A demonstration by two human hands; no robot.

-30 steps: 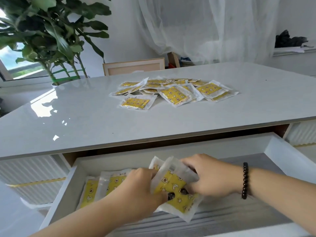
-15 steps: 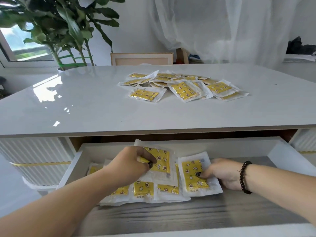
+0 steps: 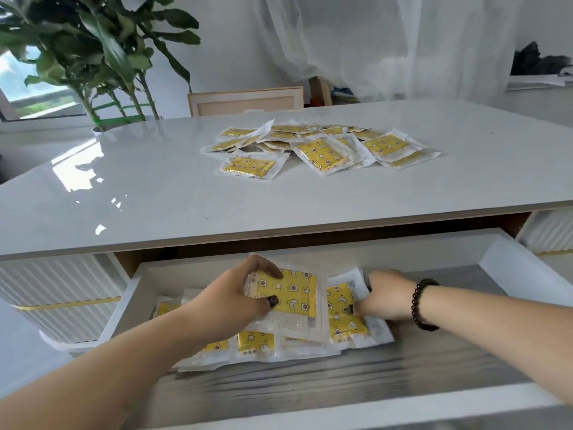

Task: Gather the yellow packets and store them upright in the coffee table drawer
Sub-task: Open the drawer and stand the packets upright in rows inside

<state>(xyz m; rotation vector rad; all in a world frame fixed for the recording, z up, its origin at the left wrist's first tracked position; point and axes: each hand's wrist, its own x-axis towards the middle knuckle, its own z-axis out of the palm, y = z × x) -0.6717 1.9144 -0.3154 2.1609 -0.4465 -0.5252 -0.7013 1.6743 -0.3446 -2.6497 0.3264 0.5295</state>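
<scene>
Two hands [image 3: 235, 297] [image 3: 383, 297] near drawer [image 3: 524, 271] back edge

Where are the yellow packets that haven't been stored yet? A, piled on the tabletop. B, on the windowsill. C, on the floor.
A: the loose pile of packets lies on the tabletop, beyond the open drawer.

Two bare forearms, with no sleeves in view, reach in from the lower edge of the frame. The right wrist carries a bracelet of round, dark, glossy beads [image 3: 425, 304]. The left hand [image 3: 238, 297] and the right hand [image 3: 383, 296] both show dark-painted thumbnails; no rings or watch can be made out.
</scene>
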